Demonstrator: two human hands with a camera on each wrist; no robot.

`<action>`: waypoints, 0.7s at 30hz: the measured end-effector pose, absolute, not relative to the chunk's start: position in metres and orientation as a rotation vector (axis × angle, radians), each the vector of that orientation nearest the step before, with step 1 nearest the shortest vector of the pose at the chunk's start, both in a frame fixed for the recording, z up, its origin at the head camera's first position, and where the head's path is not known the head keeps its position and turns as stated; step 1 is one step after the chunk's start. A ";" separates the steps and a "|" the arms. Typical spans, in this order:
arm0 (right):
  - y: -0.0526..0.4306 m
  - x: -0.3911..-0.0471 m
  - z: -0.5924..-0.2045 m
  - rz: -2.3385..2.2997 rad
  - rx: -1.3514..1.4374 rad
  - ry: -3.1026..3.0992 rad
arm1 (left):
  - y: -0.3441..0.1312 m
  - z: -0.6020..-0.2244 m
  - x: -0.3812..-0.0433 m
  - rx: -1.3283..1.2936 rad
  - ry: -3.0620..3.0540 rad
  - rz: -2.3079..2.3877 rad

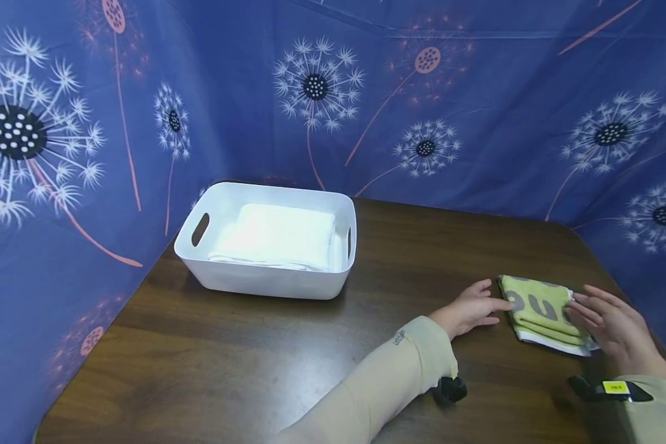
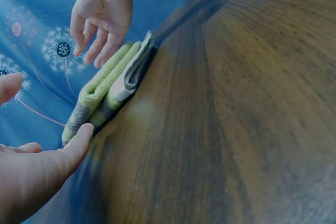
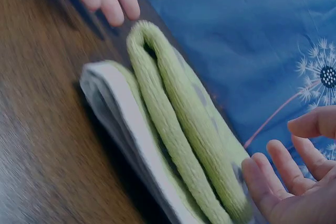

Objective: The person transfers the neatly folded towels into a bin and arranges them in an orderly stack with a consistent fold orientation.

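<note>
A folded green towel (image 1: 544, 308) with grey shapes and a white edge lies at the right of the table. My left hand (image 1: 468, 310) is at its left side, fingers extended and spread, with the thumb close to the cloth. Across from it, my right hand (image 1: 616, 327) is by the towel's right side, its fingers loosely bent. The right wrist view shows the stacked folds of the towel (image 3: 178, 108) end-on, and neither hand grips it. Whether the fingertips touch the cloth is hard to tell.
Toward the back left stands a white plastic basket (image 1: 272, 283) with handle holes, and folded white cloth (image 1: 283, 231) lies inside. The brown wooden table (image 1: 200, 364) meets a blue curtain (image 1: 227, 92) with dandelion prints at the back and sides.
</note>
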State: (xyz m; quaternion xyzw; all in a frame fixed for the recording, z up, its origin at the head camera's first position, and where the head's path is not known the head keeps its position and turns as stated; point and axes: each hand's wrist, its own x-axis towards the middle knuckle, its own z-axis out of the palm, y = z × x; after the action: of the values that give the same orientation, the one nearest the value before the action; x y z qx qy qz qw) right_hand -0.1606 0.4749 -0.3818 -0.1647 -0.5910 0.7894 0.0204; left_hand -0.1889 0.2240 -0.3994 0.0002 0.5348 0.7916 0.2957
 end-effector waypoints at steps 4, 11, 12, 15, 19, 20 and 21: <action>0.482 -0.166 -0.390 2.343 -0.601 -1.872 | 0.225 -0.402 -0.188 -0.010 1.444 2.082; 0.488 -0.172 -0.397 2.126 -0.870 -2.036 | 0.225 -0.402 -0.186 -0.024 1.448 2.086; 0.488 -0.172 -0.397 2.127 -0.876 -2.066 | 0.224 -0.403 -0.187 -0.026 1.449 2.087; 0.488 -0.172 -0.397 2.152 -0.883 -2.138 | 0.224 -0.404 -0.188 -0.024 1.447 2.093; 0.487 -0.172 -0.396 2.154 -0.871 -2.249 | 0.222 -0.405 -0.190 -0.021 1.422 2.099; 0.488 -0.172 -0.396 2.141 -0.867 -2.297 | 0.222 -0.405 -0.189 -0.020 1.415 2.098; 0.487 -0.171 -0.396 2.134 -0.866 -2.327 | 0.222 -0.405 -0.189 -0.020 1.404 2.098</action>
State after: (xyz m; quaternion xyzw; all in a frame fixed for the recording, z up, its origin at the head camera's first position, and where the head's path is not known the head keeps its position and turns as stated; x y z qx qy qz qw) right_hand -0.1712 0.4874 -0.3964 -0.2638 -0.7092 0.6504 -0.0661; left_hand -0.1892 0.2218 -0.4047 -0.0077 0.5299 0.7918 0.3037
